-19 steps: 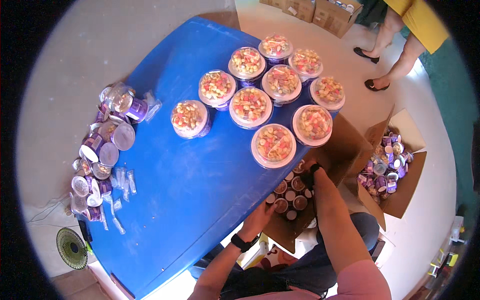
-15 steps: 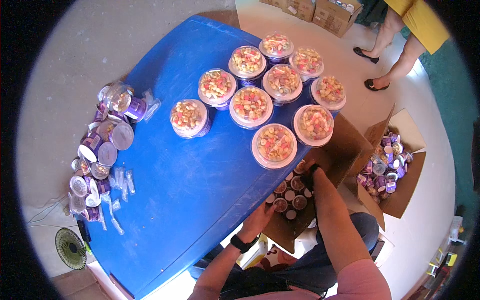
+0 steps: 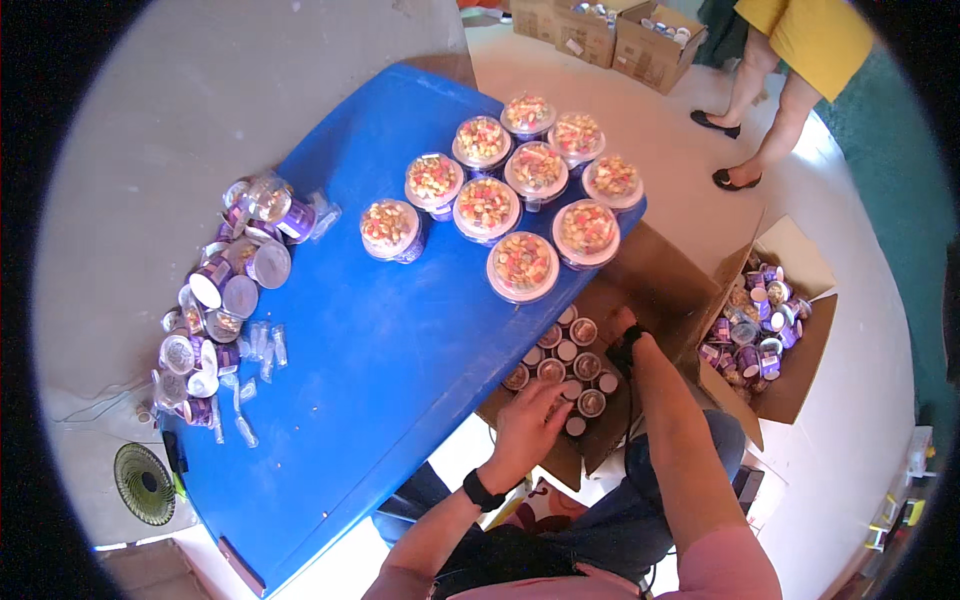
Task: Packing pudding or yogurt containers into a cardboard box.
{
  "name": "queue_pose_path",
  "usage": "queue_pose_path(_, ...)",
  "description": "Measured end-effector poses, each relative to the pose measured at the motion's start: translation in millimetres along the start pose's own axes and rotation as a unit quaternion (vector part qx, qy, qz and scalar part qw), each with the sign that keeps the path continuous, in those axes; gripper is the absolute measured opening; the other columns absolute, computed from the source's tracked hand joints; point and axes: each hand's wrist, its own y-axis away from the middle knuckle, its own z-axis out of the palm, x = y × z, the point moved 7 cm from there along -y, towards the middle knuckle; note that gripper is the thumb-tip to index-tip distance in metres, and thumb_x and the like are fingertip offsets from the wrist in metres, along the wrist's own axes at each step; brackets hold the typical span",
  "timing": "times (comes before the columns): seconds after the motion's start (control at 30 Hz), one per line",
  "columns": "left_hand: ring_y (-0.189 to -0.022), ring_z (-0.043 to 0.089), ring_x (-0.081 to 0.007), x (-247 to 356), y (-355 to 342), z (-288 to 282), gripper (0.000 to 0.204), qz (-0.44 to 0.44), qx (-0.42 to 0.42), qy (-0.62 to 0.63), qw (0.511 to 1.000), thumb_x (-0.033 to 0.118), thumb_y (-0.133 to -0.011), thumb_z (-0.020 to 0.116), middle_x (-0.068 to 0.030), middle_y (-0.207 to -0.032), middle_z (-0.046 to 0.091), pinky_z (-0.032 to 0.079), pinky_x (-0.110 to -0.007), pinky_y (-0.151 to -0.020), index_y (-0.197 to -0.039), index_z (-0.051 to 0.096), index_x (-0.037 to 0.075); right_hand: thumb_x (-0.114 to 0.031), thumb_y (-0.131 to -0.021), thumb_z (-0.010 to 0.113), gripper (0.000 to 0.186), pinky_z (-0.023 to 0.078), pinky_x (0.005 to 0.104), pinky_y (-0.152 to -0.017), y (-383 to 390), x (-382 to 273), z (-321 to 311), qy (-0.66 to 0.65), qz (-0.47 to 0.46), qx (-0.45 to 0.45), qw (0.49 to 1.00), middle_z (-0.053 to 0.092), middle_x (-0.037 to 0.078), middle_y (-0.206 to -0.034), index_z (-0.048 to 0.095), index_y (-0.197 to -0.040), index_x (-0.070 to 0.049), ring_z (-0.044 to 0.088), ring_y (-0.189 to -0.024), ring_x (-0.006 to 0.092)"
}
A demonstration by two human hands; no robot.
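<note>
A cardboard box [image 3: 655,262] stands beside the table's near right edge, with several small lidded cups [image 3: 567,350] in rows inside. My left hand [image 3: 530,418], with a dark watch at the wrist, reaches over the box with its fingers stretched out above the nearest cups. Whether it touches them I cannot tell. Deeper in the box, along its right side, is my right hand [image 3: 624,322], with a dark band at the wrist; its fingers are mostly hidden. On the blue table [image 3: 350,370] several cups of mixed nuts with clear dome lids [image 3: 487,205] stand upright in a group.
Loose purple cups [image 3: 240,297] and small clear wrapped pieces [image 3: 262,345] pile along the table's left edge. An open box of jumbled cups [image 3: 812,350] stands at right. A person in yellow [image 3: 800,45] stands at the far right, near more boxes [image 3: 650,50]. A green fan [image 3: 144,484] is at lower left.
My left hand has moved from the table's edge to over the cups in the box. My right hand stays inside the box. The whole view has shifted slightly.
</note>
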Motion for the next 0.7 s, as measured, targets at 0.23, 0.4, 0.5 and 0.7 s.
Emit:
queue_pose_path(0.23,-0.108,0.051,-0.0350,61.9,-13.4,-95.7,0.050,0.067,0.304,-0.251,0.917,0.004,-0.072,0.075,-0.0186,-0.116,0.051,0.043,-0.041,-0.090,-0.119,0.059,0.007,-0.026,-0.084,0.064,0.029,0.051,0.0365,-0.061,97.8,-196.8,3.3,-0.155,-0.189,-0.165,0.956,0.066,0.017,-0.078,0.066,-0.089,0.003,0.064,-0.067,0.0225)
queue_pose_path(0.4,-0.115,0.046,-0.0367,54.6,-56.2,-104.4,0.066,0.106,0.326,-0.303,0.889,-0.001,-0.071,0.073,-0.0204,-0.132,0.042,0.039,-0.042,-0.097,-0.131,0.050,0.011,-0.023,-0.087,0.060,0.028,0.045,0.0352,-0.051,102.7,-194.6,-53.7,-0.202,-0.175,-0.169,0.949,0.063,0.010,-0.070,0.062,-0.083,0.004,0.059,-0.057,0.0194)
queue_pose_path(0.5,-0.114,0.048,-0.0371,57.6,-38.0,-118.6,0.063,0.086,0.324,-0.318,0.887,-0.003,-0.072,0.072,-0.0196,-0.129,0.046,0.040,-0.042,-0.098,-0.130,0.052,0.011,-0.022,-0.088,0.060,0.023,0.040,0.0316,-0.044,135.3,-250.9,-93.3,-0.267,-0.157,-0.223,0.924,0.057,0.006,-0.066,0.061,-0.081,0.000,0.053,-0.052,0.0154)
queue_pose_path(0.7,-0.106,0.056,-0.0285,64.5,-3.4,-57.4,0.044,0.079,0.165,-0.160,0.970,0.014,-0.088,0.063,-0.0154,-0.117,0.057,0.045,-0.037,-0.092,-0.130,0.050,0.006,-0.024,-0.089,0.061,0.020,0.040,0.0286,-0.044,138.7,-256.9,-112.4,-0.353,-0.106,-0.277,0.887,0.056,0.002,-0.069,0.060,-0.087,-0.004,0.054,-0.054,0.0131)
